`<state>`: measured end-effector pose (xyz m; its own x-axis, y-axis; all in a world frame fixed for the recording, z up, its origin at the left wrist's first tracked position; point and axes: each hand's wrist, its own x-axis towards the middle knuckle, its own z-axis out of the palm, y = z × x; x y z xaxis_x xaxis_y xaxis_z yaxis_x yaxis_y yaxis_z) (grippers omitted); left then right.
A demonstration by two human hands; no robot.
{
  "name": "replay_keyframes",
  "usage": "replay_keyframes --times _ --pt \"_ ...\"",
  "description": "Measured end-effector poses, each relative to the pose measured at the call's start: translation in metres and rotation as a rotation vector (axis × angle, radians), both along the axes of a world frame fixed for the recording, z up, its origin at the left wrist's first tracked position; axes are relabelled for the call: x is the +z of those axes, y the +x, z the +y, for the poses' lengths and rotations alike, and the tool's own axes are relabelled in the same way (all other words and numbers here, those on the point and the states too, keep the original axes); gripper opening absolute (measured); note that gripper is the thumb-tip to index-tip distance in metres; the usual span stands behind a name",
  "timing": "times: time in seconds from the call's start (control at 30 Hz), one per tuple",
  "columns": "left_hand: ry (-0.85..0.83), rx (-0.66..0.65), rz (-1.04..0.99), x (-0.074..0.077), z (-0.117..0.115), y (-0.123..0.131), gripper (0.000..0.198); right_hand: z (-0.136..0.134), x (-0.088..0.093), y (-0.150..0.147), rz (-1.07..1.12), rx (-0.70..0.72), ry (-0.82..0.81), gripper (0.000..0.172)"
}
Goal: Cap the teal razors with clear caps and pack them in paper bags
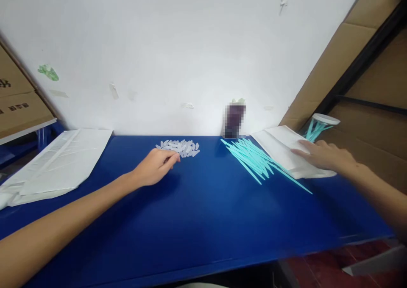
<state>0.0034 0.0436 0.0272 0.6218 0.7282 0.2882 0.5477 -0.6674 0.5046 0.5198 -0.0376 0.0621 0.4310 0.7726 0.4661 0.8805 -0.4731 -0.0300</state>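
My left hand [156, 166] is closed at the near side of a pile of small translucent pale caps or sleeves [187, 147]. Its fingers are curled in with the thumb against them, and whatever they may hold is hidden. To the right, my right hand [324, 154] reaches over a white packet [280, 146], its thumb and fingers stretched out and apart. Between the hands lies a loose pile of thin turquoise sticks [252, 156], tapered at the ends. One stick points out toward the lower right.
A blue table [190, 220] meets a white wall. Flat white bags [63, 161] lie at the left. A clear white-rimmed cup [326, 119] containing turquoise sticks is beyond my right hand. Cardboard [22, 93] stands at the left; a pixelated dark patch [234, 120] is by the wall.
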Motion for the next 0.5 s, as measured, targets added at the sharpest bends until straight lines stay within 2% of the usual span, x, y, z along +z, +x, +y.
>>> replay_keyframes --times 0.1,0.2,0.3,0.4,0.5 --pt "0.065 0.116 -0.033 -0.011 0.019 -0.006 0.047 0.003 0.005 -0.012 -0.025 -0.001 -0.085 0.042" --pt "0.115 0.162 -0.037 -0.021 0.027 -0.005 0.045 0.020 0.013 -0.038 -0.007 0.040 -0.123 0.036" --pt "0.186 0.124 0.043 -0.027 0.025 -0.003 0.045 0.045 0.010 -0.071 0.034 0.166 -0.116 0.040" --pt "0.289 0.014 0.173 -0.030 0.018 0.000 0.043 0.064 -0.006 -0.103 0.036 0.288 -0.093 0.044" --pt "0.355 -0.059 0.249 -0.030 0.014 0.002 0.041 0.068 -0.024 -0.125 0.006 0.432 -0.138 0.038"
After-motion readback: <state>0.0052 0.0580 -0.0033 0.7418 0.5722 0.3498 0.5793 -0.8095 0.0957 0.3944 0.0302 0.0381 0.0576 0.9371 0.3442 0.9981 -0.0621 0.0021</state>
